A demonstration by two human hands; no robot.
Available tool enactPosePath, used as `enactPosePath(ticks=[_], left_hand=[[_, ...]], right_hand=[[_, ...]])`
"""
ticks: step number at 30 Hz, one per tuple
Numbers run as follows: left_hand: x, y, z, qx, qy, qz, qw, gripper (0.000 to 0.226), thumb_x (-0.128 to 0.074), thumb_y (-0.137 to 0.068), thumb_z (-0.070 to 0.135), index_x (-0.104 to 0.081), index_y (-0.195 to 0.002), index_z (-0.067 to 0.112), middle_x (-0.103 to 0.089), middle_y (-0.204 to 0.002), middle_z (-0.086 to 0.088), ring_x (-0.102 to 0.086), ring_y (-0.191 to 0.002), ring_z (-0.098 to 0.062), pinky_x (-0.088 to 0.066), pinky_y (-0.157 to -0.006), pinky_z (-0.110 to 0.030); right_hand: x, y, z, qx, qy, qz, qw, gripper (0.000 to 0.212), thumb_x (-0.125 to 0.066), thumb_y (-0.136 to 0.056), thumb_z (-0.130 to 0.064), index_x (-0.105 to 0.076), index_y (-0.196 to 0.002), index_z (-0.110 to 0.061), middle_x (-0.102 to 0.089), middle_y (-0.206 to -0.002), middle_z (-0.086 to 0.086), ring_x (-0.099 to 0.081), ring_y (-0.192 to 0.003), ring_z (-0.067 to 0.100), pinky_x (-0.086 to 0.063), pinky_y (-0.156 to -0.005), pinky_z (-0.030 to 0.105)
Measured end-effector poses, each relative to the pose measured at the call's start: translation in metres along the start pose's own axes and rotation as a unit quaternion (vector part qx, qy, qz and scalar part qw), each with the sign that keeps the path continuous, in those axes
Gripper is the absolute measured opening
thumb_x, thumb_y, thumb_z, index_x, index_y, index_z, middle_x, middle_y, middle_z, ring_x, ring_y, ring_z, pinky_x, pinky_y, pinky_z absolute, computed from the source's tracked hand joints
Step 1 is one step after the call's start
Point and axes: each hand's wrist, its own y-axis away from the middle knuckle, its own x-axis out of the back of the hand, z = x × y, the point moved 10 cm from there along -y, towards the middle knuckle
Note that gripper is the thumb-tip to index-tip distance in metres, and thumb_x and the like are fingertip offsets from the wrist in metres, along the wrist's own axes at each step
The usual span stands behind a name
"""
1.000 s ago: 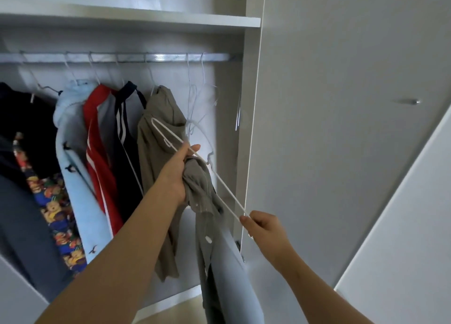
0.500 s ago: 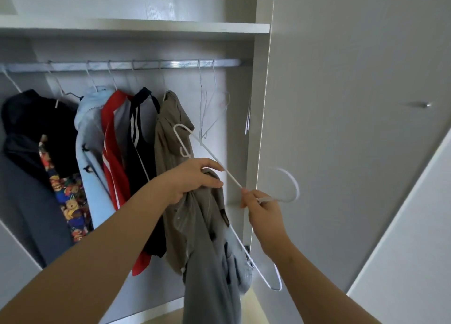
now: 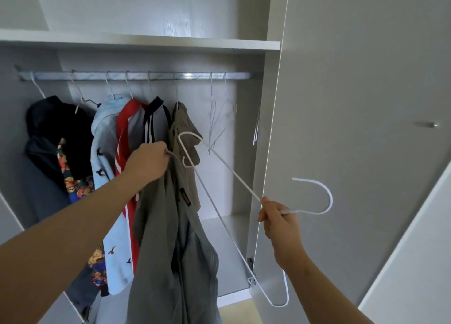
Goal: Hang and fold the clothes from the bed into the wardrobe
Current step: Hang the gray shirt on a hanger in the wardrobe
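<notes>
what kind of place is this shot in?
Likely a home wardrobe, door open: a metal hanging rail under a shelf, clothes such as the light blue hoodie hung on it.

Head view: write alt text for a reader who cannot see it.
A person's left hand grips a grey garment by its top while the right hand holds a white wire hanger by its neck, in front of an open wardrobe. Several hung clothes and spare hangers hang on its rail.

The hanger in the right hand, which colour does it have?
White. The hanger held by the right hand shows best in the head view, against the grey door.
</notes>
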Motion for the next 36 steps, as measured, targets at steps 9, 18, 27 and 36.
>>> enactPosePath(ticks=[9, 18, 27, 36], left_hand=[[-0.027, 0.013, -0.034, 0.258, 0.505, -0.052, 0.822, 0.022, -0.046, -0.095, 0.015, -0.055, -0.076, 0.008, -0.054, -0.075, -0.012, -0.049, -0.066, -0.021, -0.04, -0.057, -0.028], [0.006, 0.012, -0.006, 0.081, 0.298, 0.073, 0.948, 0.009, -0.044, -0.095, 0.016, -0.05, -0.092, 0.01, -0.047, -0.071, -0.002, -0.042, -0.06, -0.014, -0.034, -0.053, -0.022], [-0.028, 0.057, 0.092, -0.125, 0.339, -0.086, 0.928, 0.016, -0.052, -0.091, 0.017, -0.051, -0.078, 0.026, -0.046, -0.057, 0.009, -0.04, -0.054, -0.006, -0.035, -0.055, -0.017], [-0.055, 0.082, 0.115, -0.293, 0.143, -0.104, 0.94, 0.017, -0.055, -0.09, 0.026, -0.061, -0.105, 0.019, -0.06, -0.095, 0.007, -0.054, -0.089, -0.009, -0.046, -0.084, -0.033]], right_hand=[[-0.007, 0.001, -0.001, 0.009, 0.009, -0.058, 0.998, 0.049, -0.052, -0.094, -0.014, -0.042, -0.046, -0.011, -0.028, -0.038, -0.007, -0.025, -0.035, 0.005, -0.023, -0.039, 0.012], [-0.023, 0.004, -0.002, 0.03, 0.142, -0.116, 0.983, 0.055, -0.053, -0.094, -0.022, -0.042, -0.041, -0.02, -0.031, -0.036, -0.011, -0.03, -0.035, 0.003, -0.025, -0.041, 0.009], [-0.045, 0.006, 0.004, 0.002, 0.157, -0.131, 0.979, 0.05, -0.052, -0.095, -0.019, -0.046, -0.046, -0.013, -0.034, -0.031, -0.01, -0.033, -0.033, 0.002, -0.027, -0.041, 0.007], [-0.03, 0.003, 0.011, -0.038, 0.043, -0.061, 0.997, 0.052, -0.053, -0.094, -0.013, -0.045, -0.042, -0.011, -0.036, -0.033, -0.009, -0.031, -0.031, 0.002, -0.027, -0.038, 0.013]])
